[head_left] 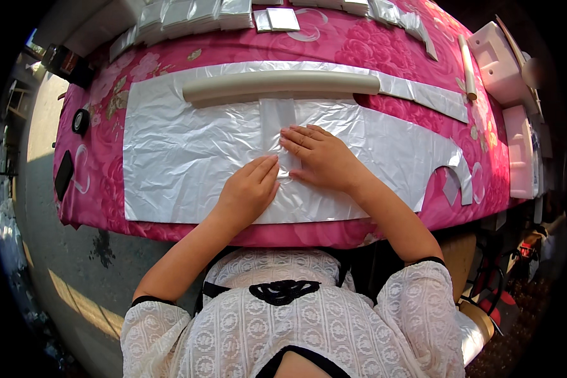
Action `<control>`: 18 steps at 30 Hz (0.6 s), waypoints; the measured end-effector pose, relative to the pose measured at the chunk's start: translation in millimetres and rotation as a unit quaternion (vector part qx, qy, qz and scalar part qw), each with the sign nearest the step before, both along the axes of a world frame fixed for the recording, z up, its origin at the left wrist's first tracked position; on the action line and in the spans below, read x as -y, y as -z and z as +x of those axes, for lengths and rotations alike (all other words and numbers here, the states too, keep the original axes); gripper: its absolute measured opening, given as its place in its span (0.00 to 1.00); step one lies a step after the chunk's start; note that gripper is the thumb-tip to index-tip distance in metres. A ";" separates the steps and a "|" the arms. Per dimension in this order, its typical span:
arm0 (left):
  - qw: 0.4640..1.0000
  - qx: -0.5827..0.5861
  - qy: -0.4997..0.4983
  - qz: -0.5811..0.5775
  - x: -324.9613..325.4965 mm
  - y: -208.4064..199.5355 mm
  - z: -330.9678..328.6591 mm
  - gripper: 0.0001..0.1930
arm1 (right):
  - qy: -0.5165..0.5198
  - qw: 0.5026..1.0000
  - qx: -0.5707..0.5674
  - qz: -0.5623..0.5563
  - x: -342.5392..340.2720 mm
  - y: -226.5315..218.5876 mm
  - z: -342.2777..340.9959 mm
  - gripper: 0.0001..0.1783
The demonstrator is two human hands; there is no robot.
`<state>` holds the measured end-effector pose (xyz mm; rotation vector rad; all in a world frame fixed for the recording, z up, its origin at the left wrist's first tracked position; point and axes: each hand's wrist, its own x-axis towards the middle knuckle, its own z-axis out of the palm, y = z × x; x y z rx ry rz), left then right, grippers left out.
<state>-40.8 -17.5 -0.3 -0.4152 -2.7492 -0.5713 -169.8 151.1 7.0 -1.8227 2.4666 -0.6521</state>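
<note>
White plastic sheet flat on counter, tube toward its 12 o'clock. Likely light, limp, slippery; best held by 9-o'clock edge. Left hand, right hand: fingers extended, lying on it, nothing visibly gripped.

I wear a white top patterned with round motifs between vertical bands. Black trim edges my loose left sleeve, my loose right sleeve and my neckline; farther out sits a scalloped black ornament.
</note>
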 end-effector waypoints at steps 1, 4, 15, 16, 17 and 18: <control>1.000 -0.009 -0.001 -0.007 -0.8 0.3 -0.5 0.17 | -0.008 1.000 0.015 -0.012 -1.1 -1.3 -2.8 0.25; 0.999 -0.029 0.000 -0.037 -2.6 0.8 -3.5 0.13 | -0.024 0.997 0.058 -0.044 0.2 1.3 -13.6 0.20; 0.986 -0.050 0.158 -0.012 5.4 -17.1 24.3 0.16 | -0.038 0.993 0.040 -0.101 -14.6 1.9 32.7 0.17; 0.990 -0.028 0.140 -0.005 5.4 -16.4 28.6 0.18 | -0.032 0.994 0.038 -0.101 -16.7 2.0 39.6 0.17; 0.992 -0.006 0.122 0.003 5.3 -15.1 31.8 0.20 | -0.027 0.994 0.037 -0.101 -18.8 2.2 45.2 0.16; 0.994 0.016 0.105 0.010 5.5 -14.0 34.1 0.21 | -0.021 0.994 0.035 -0.101 -20.1 2.2 48.1 0.16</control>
